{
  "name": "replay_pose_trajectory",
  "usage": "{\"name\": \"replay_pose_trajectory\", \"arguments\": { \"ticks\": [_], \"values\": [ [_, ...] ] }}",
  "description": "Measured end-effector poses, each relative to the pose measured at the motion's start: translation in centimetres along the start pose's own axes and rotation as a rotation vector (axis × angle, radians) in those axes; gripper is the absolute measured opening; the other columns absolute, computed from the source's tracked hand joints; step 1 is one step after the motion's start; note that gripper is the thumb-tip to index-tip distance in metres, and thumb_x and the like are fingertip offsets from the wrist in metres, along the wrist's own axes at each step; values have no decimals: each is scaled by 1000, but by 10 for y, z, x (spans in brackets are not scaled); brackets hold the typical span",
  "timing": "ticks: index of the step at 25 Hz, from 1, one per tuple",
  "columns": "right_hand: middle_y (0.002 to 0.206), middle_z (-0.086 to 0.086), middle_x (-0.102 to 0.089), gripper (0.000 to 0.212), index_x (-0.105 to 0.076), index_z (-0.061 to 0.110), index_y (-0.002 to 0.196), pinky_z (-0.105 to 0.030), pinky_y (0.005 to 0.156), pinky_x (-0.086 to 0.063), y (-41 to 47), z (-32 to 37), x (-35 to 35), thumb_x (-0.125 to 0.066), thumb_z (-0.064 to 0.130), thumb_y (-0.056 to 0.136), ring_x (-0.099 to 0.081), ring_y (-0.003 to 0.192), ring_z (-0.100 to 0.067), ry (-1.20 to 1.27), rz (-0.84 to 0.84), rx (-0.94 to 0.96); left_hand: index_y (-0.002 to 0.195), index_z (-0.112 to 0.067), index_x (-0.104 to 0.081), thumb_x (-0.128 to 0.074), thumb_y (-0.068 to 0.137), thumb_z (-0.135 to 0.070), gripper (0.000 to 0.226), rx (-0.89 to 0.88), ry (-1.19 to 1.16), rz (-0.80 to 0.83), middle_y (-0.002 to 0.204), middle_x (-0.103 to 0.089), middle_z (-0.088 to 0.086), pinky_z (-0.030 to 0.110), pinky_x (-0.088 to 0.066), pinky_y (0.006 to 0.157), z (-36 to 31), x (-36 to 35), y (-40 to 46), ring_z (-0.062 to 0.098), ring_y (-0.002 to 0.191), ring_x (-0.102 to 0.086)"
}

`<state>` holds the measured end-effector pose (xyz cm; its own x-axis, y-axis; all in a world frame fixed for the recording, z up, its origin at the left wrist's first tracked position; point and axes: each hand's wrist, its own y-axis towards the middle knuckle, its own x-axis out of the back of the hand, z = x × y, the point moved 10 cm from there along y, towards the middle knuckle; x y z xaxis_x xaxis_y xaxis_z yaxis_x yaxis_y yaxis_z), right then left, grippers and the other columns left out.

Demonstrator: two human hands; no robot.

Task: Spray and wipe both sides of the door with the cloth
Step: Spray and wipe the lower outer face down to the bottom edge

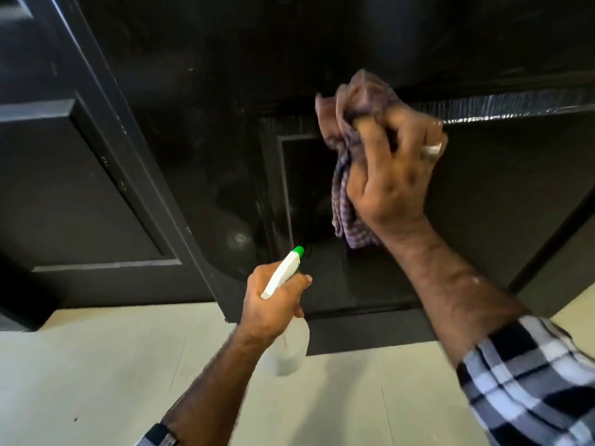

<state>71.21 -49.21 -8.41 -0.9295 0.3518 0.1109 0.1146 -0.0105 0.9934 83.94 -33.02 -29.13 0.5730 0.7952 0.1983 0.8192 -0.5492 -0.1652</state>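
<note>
A black panelled door (199,117) fills the upper part of the view, glossy with a recessed lower panel. My right hand (391,175) grips a bunched purple checked cloth (346,188) and presses it against the door at the ledge above the recessed panel. My left hand (273,300) holds a clear spray bottle (289,352) by its neck, lower down. Its white trigger head with a green nozzle (285,272) points up at the door.
A second dark panelled surface (64,175) stands to the left at an angle. Pale floor tiles (112,375) lie below. Another dark edge (560,252) runs down at the right.
</note>
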Motion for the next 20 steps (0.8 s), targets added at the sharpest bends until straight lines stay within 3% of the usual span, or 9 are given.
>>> {"name": "replay_pose_trajectory", "arguments": {
  "ticks": [3, 6, 9, 12, 14, 16, 17, 18, 20],
  "values": [
    [140, -19, -52, 37, -68, 13, 137, -57, 108, -45, -16, 28, -20, -63, 25, 103, -50, 127, -35, 16, 3, 126, 122, -28, -51, -76, 94, -26, 38, 3, -87, 26, 86, -72, 14, 20, -56, 58, 8, 11, -11, 20, 65, -67],
    [168, -14, -36, 73, -47, 10, 161, -58, 130, -25, -193, 59, -48, -75, 30, 96, -39, 154, -35, -23, 409, 526, 116, -25, -52, -77, 93, -14, 36, 14, -218, -59, 81, -73, 16, 27, -56, 52, 21, 36, -17, 17, 56, -64],
    [178, -3, -19, 102, -25, 17, 170, -51, 135, 3, -321, 58, -58, -80, 22, 84, -22, 164, -24, -88, 807, 850, 120, -19, -53, -76, 92, -8, 37, 69, -265, -64, 89, -72, 24, 31, -56, 52, 39, 48, -21, 22, 60, -65],
    [178, -6, -22, 91, -30, 17, 169, -53, 135, 1, -271, 62, -44, -76, 28, 91, -25, 163, -23, -66, 700, 1058, 119, -21, -52, -74, 95, -10, 34, 76, -241, -34, 86, -73, 21, 29, -57, 52, 41, 57, -22, 21, 59, -64],
    [173, -12, -32, 74, -37, 14, 166, -59, 131, -15, -165, 67, -34, -68, 33, 101, -32, 160, -29, -63, 468, 886, 118, -19, -52, -74, 95, -10, 34, 50, -242, -39, 78, -73, 16, 27, -56, 50, 39, 61, -17, 18, 54, -62],
    [172, -17, -30, 65, -38, 12, 165, -64, 127, -18, -69, 68, -39, -58, 36, 109, -26, 160, -36, -70, 264, 493, 119, -24, -52, -74, 95, -15, 34, 47, -213, -58, 80, -74, 12, 23, -56, 52, 42, 65, -11, 15, 56, -63],
    [171, -19, -26, 62, -39, 11, 165, -66, 127, -16, -48, 70, -49, -55, 36, 110, -21, 160, -38, -57, 249, 318, 120, -25, -52, -75, 95, -18, 35, 52, -213, -79, 82, -75, 12, 22, -57, 54, 45, 68, -8, 15, 58, -64],
    [169, -21, -24, 61, -40, 9, 164, -68, 127, -15, -46, 79, -55, -55, 35, 110, -18, 160, -39, -43, 258, 237, 121, -26, -52, -75, 95, -20, 35, 55, -223, -102, 83, -75, 12, 22, -57, 55, 49, 72, -5, 16, 59, -64],
    [169, -24, -26, 63, -42, 6, 162, -66, 130, -15, -101, 103, -63, -60, 30, 107, -16, 161, -41, 14, 330, 337, 122, -26, -52, -75, 95, -21, 36, 70, -260, -146, 86, -75, 15, 23, -57, 55, 59, 81, -4, 16, 59, -63]
  ]
}}
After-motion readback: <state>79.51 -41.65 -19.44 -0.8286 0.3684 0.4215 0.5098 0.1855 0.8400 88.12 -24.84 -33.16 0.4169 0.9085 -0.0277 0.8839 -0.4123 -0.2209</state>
